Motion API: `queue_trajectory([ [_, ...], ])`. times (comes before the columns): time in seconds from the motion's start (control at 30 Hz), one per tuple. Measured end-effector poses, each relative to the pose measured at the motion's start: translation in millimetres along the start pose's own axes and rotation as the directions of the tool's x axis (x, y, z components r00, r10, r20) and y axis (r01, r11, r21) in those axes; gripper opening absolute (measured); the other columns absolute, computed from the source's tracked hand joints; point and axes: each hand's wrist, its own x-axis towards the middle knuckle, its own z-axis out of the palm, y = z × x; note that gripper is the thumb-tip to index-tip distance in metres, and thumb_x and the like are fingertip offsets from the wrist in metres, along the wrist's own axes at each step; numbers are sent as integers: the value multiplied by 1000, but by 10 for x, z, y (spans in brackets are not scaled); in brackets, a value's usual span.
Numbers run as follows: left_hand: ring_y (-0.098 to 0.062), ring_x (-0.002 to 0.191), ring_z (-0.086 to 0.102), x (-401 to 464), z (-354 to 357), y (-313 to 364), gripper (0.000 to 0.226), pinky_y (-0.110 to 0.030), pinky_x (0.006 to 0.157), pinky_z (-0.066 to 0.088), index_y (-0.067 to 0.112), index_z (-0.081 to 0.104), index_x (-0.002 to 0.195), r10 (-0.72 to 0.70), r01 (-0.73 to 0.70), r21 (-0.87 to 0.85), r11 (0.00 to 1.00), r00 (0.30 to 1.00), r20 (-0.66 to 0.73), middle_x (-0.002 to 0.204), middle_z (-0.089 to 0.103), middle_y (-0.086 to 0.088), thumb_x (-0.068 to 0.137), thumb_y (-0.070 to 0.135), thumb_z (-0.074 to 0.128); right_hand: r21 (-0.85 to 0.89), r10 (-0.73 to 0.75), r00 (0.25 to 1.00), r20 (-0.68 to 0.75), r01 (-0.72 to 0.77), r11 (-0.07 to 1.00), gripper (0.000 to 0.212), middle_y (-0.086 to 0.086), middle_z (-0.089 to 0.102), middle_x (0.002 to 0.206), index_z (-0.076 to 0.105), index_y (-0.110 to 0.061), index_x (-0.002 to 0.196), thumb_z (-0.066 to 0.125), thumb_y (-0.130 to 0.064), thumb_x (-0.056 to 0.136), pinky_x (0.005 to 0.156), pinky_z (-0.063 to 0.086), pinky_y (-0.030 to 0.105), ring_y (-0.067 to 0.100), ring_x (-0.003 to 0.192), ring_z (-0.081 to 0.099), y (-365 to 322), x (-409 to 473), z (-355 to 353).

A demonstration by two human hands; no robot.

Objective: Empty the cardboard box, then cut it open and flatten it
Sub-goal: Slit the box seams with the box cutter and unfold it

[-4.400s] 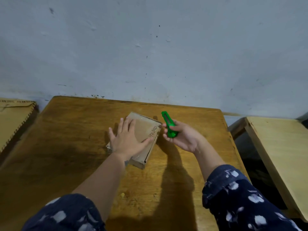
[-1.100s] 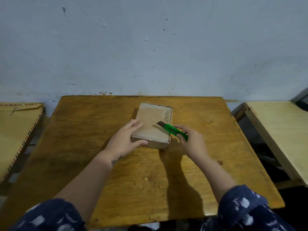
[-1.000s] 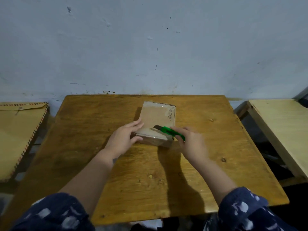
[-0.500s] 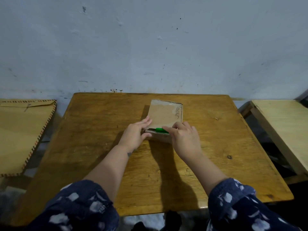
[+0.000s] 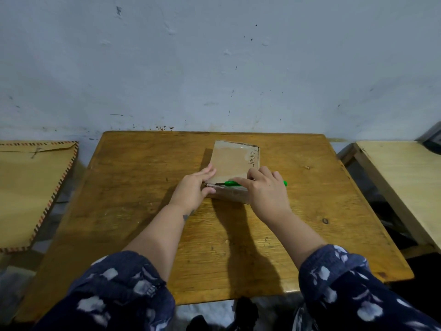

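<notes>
Pale blue plaster wall, scuffed and speckled, backs a worn wooden bench on which the cardboard box lies flat, toward the far middle, still closed, with handwriting along its right edge. The person's left hand grips the box's near left corner, fingers laid on the top face and thumb against the near side, apparently to keep the box from sliding under the blade. The right hand is curled round a green utility knife, which lies along the near top edge with its tip pointing left, seemingly to slit the seam there. Nothing stands between the hands and the box. A large brown envelope with a striped border rests on a surface to the left, and a lighter wooden table stands to the right, well apart from the work.
</notes>
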Motion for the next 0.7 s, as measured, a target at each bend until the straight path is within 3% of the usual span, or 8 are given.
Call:
queue_trajectory([
  [0.1,-15,137,35,-43,-25,59,63,-42,109,35,35,39,141,3,-2,81,997,1000,-9,149,30,24,87,21,67,-13,18,1000,-4,-18,1000,44,2,60,79,71,-27,107,73,-4,69,62,38,36,28,75,54,93,-79,-35],
  [0.2,-15,135,39,-77,-27,90,60,-35,92,50,40,37,142,13,-8,186,982,1000,-26,148,26,29,89,28,64,-24,32,999,4,-32,999,43,2,61,80,71,-26,108,69,-1,72,62,40,39,29,75,53,172,-152,-58],
  [0.3,-16,135,40,-87,-29,118,59,-30,78,57,43,36,142,12,-4,237,972,1000,-29,148,24,31,90,31,62,-59,47,999,13,-46,997,47,1,61,79,70,-27,110,66,1,73,62,38,38,28,75,52,275,-207,-86],
  [0.47,-16,134,40,-98,-38,156,58,-34,87,54,42,35,143,1,7,265,964,1000,-31,149,24,29,92,31,60,-91,58,998,11,-57,994,50,0,58,75,71,-29,109,68,4,71,60,30,35,27,71,51,398,-307,-128],
  [0.7,-10,134,40,-97,-48,177,57,-31,88,50,42,36,142,-6,19,276,961,999,-49,148,25,31,92,30,60,-103,113,990,80,-105,989,47,-1,60,85,67,-31,115,60,1,80,63,26,34,25,78,50,530,-382,-167],
])
